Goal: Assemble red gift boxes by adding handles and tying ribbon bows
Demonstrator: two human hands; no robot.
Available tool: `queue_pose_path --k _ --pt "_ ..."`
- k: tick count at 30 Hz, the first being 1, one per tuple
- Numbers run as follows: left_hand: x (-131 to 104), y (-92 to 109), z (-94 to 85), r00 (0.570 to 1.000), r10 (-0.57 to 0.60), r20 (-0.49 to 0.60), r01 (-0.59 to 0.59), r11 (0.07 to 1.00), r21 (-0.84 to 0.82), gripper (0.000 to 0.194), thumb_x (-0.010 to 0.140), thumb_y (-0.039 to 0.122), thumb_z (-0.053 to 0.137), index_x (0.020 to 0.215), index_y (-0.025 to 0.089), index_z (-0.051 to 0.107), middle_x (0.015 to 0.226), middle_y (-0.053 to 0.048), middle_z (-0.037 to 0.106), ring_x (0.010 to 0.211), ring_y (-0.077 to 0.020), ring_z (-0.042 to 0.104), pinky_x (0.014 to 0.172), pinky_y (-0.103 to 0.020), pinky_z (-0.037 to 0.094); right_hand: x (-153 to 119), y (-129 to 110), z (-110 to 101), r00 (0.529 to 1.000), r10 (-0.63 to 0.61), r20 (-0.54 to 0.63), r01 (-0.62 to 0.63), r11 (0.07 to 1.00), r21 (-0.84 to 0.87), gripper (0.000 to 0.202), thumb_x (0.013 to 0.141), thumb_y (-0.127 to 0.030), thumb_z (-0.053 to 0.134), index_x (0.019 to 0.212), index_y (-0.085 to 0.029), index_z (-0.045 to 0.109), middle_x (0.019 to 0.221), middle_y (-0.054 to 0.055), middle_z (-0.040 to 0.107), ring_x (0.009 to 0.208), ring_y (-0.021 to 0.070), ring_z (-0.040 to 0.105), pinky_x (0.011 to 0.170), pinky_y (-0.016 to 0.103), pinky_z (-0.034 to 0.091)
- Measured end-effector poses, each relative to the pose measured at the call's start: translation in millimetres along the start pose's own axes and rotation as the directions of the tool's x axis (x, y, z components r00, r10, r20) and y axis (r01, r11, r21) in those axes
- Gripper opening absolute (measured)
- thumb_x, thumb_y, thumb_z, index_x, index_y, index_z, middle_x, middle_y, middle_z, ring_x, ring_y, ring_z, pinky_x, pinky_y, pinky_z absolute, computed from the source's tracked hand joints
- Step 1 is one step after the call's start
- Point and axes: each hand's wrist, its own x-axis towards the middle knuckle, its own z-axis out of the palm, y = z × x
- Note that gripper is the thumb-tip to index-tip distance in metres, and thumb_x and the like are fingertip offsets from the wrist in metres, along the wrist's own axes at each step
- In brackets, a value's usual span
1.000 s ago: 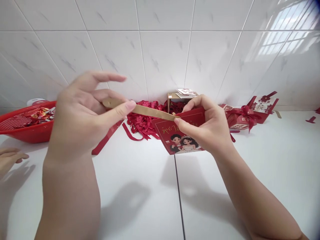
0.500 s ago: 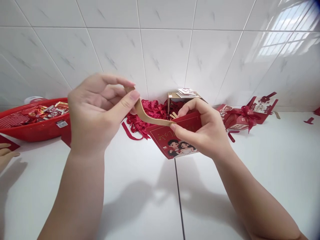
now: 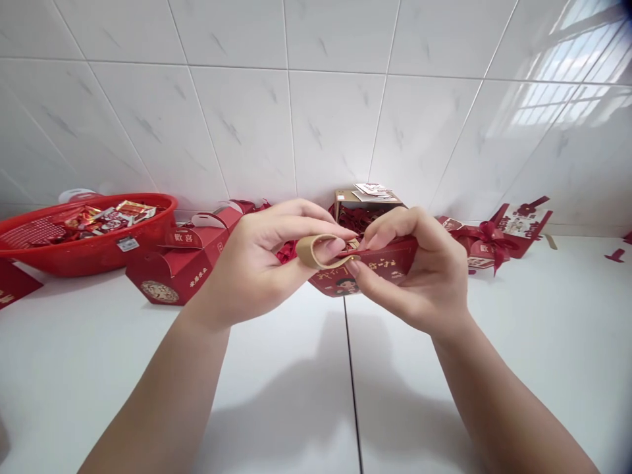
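Note:
In the head view, my left hand pinches one end of a tan strap, which curls back in a loop toward the top edge of a red printed gift bag. My right hand grips that bag at its upper edge, with the thumb in front beside the strap's other end and the fingers behind. A cartoon figure and gold lettering show on the bag's front, partly covered by my hands. Both hands meet above the white table, their fingertips close together.
A red basket of wrapped sweets stands at the left, beside red gift boxes. An open cardboard box with cards on top is behind my hands. A ribboned red box sits at right. A tiled wall closes the back.
My left hand has moved right and brought the strap's free end over to the bag, bending the strap into a loop. Red boxes at left have come into view. Another person's hand at far left has gone.

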Motion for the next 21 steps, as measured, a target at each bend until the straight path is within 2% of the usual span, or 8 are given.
queue_pose_path --k 3,8,14,18,21 --pt "0.5 0.4 2.0 1.000 0.008 0.011 -0.007 0.997 -0.077 0.017 0.083 0.015 0.067 0.097 0.022 0.075 0.079 -0.004 0.073 0.072 -0.0158 0.065 0.061 -0.026 0.054 0.7 1.8 -0.9 0.996 -0.091 0.002 0.091 0.995 -0.043 0.028 0.067 -0.003 0.069 0.081 -0.020 0.052 0.075 0.000 0.056 0.072 0.0161 0.059 0.060 0.031 0.048" --pt "-0.9 2.2 2.3 0.999 -0.016 -0.028 0.011 0.988 -0.152 0.019 0.084 0.015 0.066 0.099 0.023 0.075 0.085 -0.004 0.073 0.073 -0.0160 0.067 0.058 -0.026 0.056 2.6 1.7 -1.8 0.981 -0.195 0.002 0.195 0.978 -0.068 0.028 0.068 -0.002 0.066 0.082 -0.021 0.052 0.073 0.000 0.056 0.068 0.0162 0.058 0.057 0.033 0.050" --pt "-2.6 3.0 1.5 1.000 -0.016 -0.020 0.013 0.988 -0.157 0.022 0.083 0.014 0.066 0.100 0.025 0.074 0.087 -0.003 0.073 0.075 -0.0171 0.067 0.058 -0.027 0.056 4.3 -0.3 -1.6 0.977 -0.212 0.004 0.212 0.976 -0.056 0.029 0.068 0.000 0.064 0.083 -0.021 0.051 0.074 0.001 0.058 0.068 0.0165 0.059 0.056 0.034 0.051" --pt "-1.8 0.5 -0.6 0.998 0.062 0.006 -0.060 0.987 -0.147 0.020 0.083 0.015 0.067 0.100 0.023 0.074 0.086 -0.005 0.072 0.077 -0.0166 0.065 0.060 -0.025 0.056 3.7 0.4 -1.6 0.977 -0.212 0.003 0.212 0.976 -0.045 0.030 0.068 0.000 0.064 0.084 -0.022 0.052 0.074 0.000 0.058 0.068 0.0167 0.060 0.057 0.034 0.052" --pt "-1.3 0.4 -1.2 1.000 0.025 0.018 -0.022 0.985 -0.169 0.017 0.084 0.018 0.066 0.098 0.023 0.074 0.084 -0.005 0.071 0.072 -0.0164 0.065 0.055 -0.024 0.055 3.2 0.1 -2.0 0.980 -0.201 0.015 0.201 0.980 -0.012 0.029 0.068 0.000 0.064 0.084 -0.022 0.052 0.074 0.000 0.057 0.069 0.0169 0.060 0.056 0.033 0.052"
